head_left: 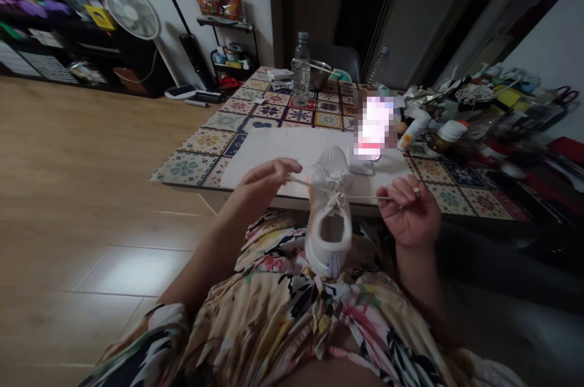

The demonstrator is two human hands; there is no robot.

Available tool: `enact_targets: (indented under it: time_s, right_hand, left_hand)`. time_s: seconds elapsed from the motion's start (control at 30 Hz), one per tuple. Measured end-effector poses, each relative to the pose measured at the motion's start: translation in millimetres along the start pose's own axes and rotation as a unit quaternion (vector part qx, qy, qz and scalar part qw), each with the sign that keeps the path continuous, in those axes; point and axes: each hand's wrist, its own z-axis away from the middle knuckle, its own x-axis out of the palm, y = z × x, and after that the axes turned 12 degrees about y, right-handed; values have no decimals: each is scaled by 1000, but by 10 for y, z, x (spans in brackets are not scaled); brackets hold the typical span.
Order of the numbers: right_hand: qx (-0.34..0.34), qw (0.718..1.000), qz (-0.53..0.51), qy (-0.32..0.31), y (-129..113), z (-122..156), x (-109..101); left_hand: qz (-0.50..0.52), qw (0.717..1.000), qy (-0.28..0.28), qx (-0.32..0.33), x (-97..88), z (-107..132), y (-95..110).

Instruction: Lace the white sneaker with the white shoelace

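Observation:
A white sneaker leans against the table edge, its heel toward my body and its toe over a white sheet. From its lacing a white shoelace runs out to both sides, drawn fairly straight. My left hand pinches one lace end to the left of the shoe. To the right, my right hand is closed around the other end, fingers curled. Neither hand touches the shoe's body.
Behind the sheet stand a water bottle and a bowl on the patterned table. A blurred-out lit screen is propped near the shoe. White-capped bottles and clutter crowd the right side. A fan stands far left.

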Motion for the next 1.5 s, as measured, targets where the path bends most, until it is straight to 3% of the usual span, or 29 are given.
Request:
enact_targets:
  time_s: [0.07,0.13,0.2,0.27,0.4,0.53,0.6,0.67,0.8,0.9,1.0,1.1,1.2,1.27,1.37,1.5]
  right_hand:
    - [23,1000,-15,6,-6,-51,-87]
    - [43,999,-21,0,-14,-67,-170]
    - [56,998,0,-33,-19,-64,-244]
    - [68,991,68,-94,-18,-53,-292]
    - [75,964,194,-166,2,-20,-257]
    - [29,911,361,-198,29,28,-131]
    - [5,877,436,-202,34,51,-87]
    - [-17,854,477,-208,28,66,-61]
    - [-41,838,500,-216,-10,68,-45]
    - [-25,844,488,-223,-37,43,-67]
    - [3,854,439,-279,-52,3,-131]
    - [34,888,350,-298,-36,-17,-196]
    - [38,944,236,-229,37,14,-179]
    - [48,969,161,-180,122,59,-104]
    - [69,986,77,-130,273,132,51]
    - [53,996,46,-52,420,188,188]
  left_hand:
    - [142,986,20,-90,-60,-28,-66]
    - [250,954,54,-157,-93,-27,-131]
    - [302,930,70,-198,-112,-17,-191]
    - [298,926,59,-224,-116,-10,-247]
    - [180,960,-6,-213,-53,5,-314]
    - [-67,989,-67,-115,48,41,-275]
    - [-214,972,-89,-37,68,48,-231]
    - [-326,937,-118,37,61,40,-193]
    - [-415,885,-189,95,9,8,-155]
    - [-402,879,-235,101,-25,2,-119]
    - [-368,878,-284,115,-58,10,-36]
    - [-343,879,-310,119,-95,14,55]
    - [-238,914,-310,107,-85,25,74]
    - [-146,944,-279,101,-20,47,35]
    - [-62,967,-235,76,152,88,-73]
    - [-55,978,-196,45,341,96,-227]
